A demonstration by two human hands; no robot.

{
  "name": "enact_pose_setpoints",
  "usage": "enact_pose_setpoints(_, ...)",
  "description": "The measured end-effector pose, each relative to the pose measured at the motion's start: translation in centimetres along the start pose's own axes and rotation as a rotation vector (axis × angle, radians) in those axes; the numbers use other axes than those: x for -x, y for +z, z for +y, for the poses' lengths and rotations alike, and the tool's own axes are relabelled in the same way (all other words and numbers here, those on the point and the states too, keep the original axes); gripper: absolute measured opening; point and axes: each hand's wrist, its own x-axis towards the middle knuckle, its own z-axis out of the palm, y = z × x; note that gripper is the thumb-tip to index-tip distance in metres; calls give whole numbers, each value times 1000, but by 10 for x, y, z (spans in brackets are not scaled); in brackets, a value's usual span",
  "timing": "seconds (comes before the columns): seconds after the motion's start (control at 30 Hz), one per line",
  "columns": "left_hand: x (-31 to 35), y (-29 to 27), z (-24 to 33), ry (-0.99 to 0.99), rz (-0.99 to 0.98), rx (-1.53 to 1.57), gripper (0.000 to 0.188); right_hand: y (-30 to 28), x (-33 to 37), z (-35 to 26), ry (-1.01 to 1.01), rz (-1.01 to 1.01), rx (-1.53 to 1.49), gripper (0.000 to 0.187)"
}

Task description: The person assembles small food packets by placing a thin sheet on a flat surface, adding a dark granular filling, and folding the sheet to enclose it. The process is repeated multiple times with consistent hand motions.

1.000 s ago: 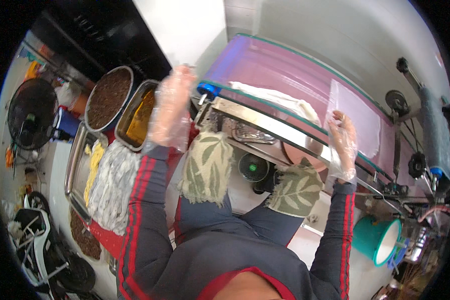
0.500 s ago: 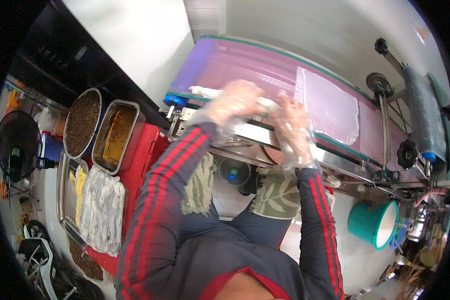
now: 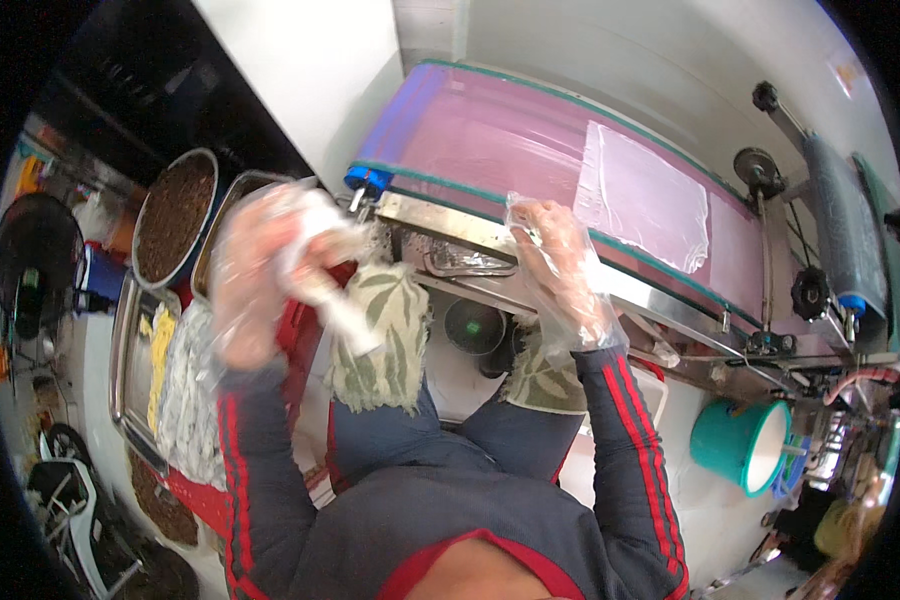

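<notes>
My left hand (image 3: 253,275), in a clear plastic glove and smeared by motion, is closed on a limp white strip (image 3: 348,322) that looks like soft dough. It hangs over my left thigh, beside the side trays. My right hand (image 3: 555,260), gloved too, rests at the near edge of the pink conveyor belt (image 3: 490,120), above the metal rail. Its fingers are curled together, with a small whitish bit at the tips that I cannot make out. Right of it, a thin white rectangular sheet (image 3: 645,200) lies flat on the belt.
At left stand a round tub of brown crumbly filling (image 3: 175,215) and a tray of pale grey-white strands (image 3: 192,400) beside yellow ones. A film roll (image 3: 850,220) and black knobs sit at the belt's right end. A teal bucket (image 3: 720,445) stands on the floor at right.
My left hand has moved from the belt leftward and nearer, taking the white strip off the belt. My right hand has drawn slightly left along the near edge, its fingers curling.
</notes>
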Motion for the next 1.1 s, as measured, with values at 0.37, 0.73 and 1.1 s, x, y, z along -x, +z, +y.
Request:
enact_pose_setpoints(0.37, 221, -197, 148, 383, 1120, -596, 49, 20, -12, 31, 488, -122, 326, 37)
enact_pose_setpoints(0.73, 388, -292, 165, 319, 1184, -580, 50, 16, -15, 28, 114, -97, 68, 59)
enact_pose_setpoints(1.1, 524, -272, 2, -1110, 1045, -1227, 50, 0, -6, 48, 118, -47, 16, 56)
